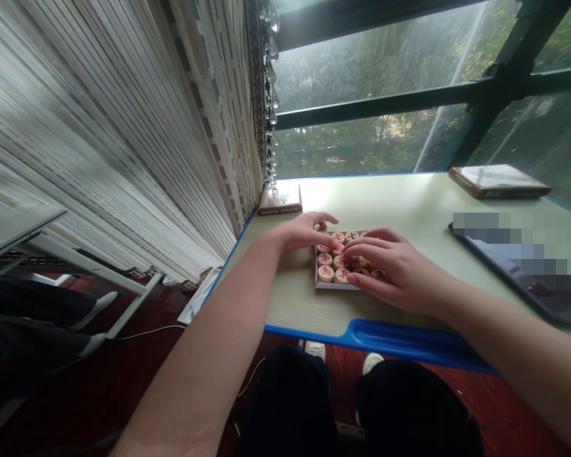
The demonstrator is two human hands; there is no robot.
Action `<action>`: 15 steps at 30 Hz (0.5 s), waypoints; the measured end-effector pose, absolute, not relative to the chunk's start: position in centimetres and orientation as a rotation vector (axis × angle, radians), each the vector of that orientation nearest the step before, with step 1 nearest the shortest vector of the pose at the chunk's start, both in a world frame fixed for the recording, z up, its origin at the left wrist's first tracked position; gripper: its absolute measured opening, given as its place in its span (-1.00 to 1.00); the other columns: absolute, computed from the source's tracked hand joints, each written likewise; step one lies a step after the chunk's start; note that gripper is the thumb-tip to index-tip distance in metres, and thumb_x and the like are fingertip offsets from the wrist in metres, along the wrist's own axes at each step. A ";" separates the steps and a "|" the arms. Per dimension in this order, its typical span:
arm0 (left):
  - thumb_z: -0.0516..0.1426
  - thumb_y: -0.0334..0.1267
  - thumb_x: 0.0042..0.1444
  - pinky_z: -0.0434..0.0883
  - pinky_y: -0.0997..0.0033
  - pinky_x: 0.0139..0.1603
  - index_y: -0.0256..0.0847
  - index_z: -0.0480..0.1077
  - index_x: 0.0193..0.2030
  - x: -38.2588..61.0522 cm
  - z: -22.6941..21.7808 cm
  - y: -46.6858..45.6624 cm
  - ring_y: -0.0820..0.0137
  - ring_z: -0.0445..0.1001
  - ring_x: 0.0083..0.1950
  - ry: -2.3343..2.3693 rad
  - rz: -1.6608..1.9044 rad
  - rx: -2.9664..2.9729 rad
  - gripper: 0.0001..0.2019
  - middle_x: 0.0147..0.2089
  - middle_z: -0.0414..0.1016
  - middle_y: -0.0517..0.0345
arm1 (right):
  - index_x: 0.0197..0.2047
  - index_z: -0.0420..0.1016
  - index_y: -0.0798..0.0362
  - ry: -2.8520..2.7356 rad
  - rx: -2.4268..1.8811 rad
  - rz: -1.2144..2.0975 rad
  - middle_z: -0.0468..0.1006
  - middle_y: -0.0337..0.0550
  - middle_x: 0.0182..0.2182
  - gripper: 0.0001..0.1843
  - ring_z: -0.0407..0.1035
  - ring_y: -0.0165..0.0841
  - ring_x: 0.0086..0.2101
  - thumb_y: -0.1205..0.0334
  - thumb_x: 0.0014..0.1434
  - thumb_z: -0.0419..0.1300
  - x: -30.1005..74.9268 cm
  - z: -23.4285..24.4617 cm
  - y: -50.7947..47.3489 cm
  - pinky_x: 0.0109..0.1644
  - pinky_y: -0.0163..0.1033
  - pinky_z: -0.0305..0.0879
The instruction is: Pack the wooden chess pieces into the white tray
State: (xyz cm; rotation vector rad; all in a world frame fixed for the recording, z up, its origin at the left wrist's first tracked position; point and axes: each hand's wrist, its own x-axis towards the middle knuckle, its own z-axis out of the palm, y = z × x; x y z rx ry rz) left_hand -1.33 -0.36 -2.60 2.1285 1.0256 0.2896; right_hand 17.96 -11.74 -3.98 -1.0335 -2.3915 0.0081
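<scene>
A shallow white tray (330,285) on the pale green desk (400,203) holds several round wooden chess pieces (325,273) with red and black characters. My left hand (304,230) lies at the tray's far left corner, fingers stretched over the top row of pieces. My right hand (396,266) rests flat over the right half of the tray, fingers extended and pressing on the pieces, covering some of them.
A small brown box (280,200) sits at the desk's far left by the curtain. A flat box (497,181) lies far right, a dark tablet (528,273) nearer. The desk's blue front lip (409,339) is over my knees. Window behind.
</scene>
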 end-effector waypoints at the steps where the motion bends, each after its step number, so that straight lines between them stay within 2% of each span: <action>1: 0.25 -0.08 -0.23 0.30 0.40 -0.11 -0.11 0.33 0.06 -1.3 -2.6 -0.3 0.33 0.37 -0.12 1.023 0.284 2.128 -0.38 -0.08 0.34 0.10 | -0.17 0.45 0.00 -2.394 -1.029 0.004 0.54 -0.12 -0.18 -0.75 0.31 -0.19 -0.13 0.08 0.15 0.09 18.0 -4.0 -11.7 0.01 -0.02 0.21; 9: 0.22 -0.04 -0.18 0.30 0.41 -0.11 -0.14 0.37 0.02 -1.4 -2.7 -0.3 0.34 0.37 -0.11 1.013 0.300 2.107 -0.44 -0.09 0.36 0.10 | -0.15 0.44 0.02 -2.397 -1.020 -0.028 0.54 -0.10 -0.16 -0.74 0.32 -0.19 -0.13 0.10 0.15 0.10 18.1 -4.1 -11.7 0.01 -0.02 0.21; 15: 0.23 -0.06 -0.20 0.31 0.41 -0.13 -0.14 0.36 0.04 -1.5 -2.8 -0.2 0.34 0.37 -0.13 1.018 0.292 2.124 -0.42 -0.07 0.36 0.09 | -0.17 0.44 0.00 -2.416 -0.989 0.030 0.55 -0.11 -0.18 -0.78 0.35 -0.21 -0.15 0.12 0.15 0.10 18.1 -3.8 -11.8 0.02 -0.03 0.20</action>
